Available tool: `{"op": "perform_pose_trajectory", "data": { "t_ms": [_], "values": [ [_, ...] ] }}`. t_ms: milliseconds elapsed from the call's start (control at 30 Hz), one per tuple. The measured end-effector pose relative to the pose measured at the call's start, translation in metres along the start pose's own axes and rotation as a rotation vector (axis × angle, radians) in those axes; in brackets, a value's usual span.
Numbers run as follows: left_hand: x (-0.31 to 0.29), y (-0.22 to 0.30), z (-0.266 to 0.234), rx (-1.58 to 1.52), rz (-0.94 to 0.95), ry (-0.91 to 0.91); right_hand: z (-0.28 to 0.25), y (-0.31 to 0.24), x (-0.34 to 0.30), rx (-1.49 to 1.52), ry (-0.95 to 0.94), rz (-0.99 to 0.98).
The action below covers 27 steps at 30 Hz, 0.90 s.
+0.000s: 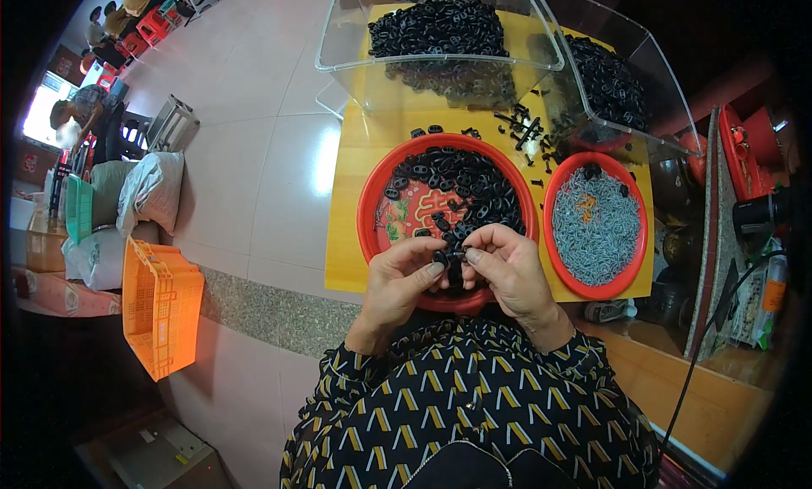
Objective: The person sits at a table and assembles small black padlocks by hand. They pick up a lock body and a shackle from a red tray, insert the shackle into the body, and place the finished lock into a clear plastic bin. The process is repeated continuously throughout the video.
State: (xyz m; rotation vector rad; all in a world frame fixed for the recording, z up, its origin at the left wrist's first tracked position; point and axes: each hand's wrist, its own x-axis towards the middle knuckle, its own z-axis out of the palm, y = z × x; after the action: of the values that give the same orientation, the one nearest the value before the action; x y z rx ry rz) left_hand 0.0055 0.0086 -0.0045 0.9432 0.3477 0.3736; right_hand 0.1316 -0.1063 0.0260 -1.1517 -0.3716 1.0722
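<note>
Over the near edge of a round red tray (365, 210), my two hands meet with their fingertips almost touching. My left hand (394, 284) is closed, pinching a small black plastic part (441, 258) between thumb and forefinger. My right hand (516, 279) is pinched as well, its fingertips at the same part; whatever tiny piece it holds is too small to name. Many black two-holed oval plastic pieces (495, 189) are heaped in the tray, mostly along its far and right sides. To the right, grey metal screws (596, 235) fill an oval red tray (641, 203).
Two clear plastic bins (440, 63) (630, 132) of black pieces stand at the back of the yellow table (345, 235). Loose black parts (526, 132) lie between bins and trays. An orange crate (161, 311) and stuffed sacks (152, 189) are on the left. People sit far left.
</note>
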Motion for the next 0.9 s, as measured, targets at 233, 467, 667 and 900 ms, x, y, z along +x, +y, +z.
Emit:
{"op": "perform_pose_trajectory", "data": {
  "t_ms": [233,467,667,900],
  "values": [
    [-0.002,-0.003,0.001,0.034,0.072,0.04,0.002,-0.003,-0.001,-0.125,0.044,-0.022],
    [-0.002,-0.003,0.005,0.066,0.089,0.042,0.007,-0.001,-0.002,-0.184,0.081,-0.042],
    [-0.004,-0.001,0.007,0.154,0.091,0.003,0.006,0.0,-0.002,-0.217,0.067,-0.057],
    [-0.005,-0.002,0.009,0.237,0.101,0.005,0.01,-0.002,-0.003,-0.226,0.071,-0.012]
  ]
}}
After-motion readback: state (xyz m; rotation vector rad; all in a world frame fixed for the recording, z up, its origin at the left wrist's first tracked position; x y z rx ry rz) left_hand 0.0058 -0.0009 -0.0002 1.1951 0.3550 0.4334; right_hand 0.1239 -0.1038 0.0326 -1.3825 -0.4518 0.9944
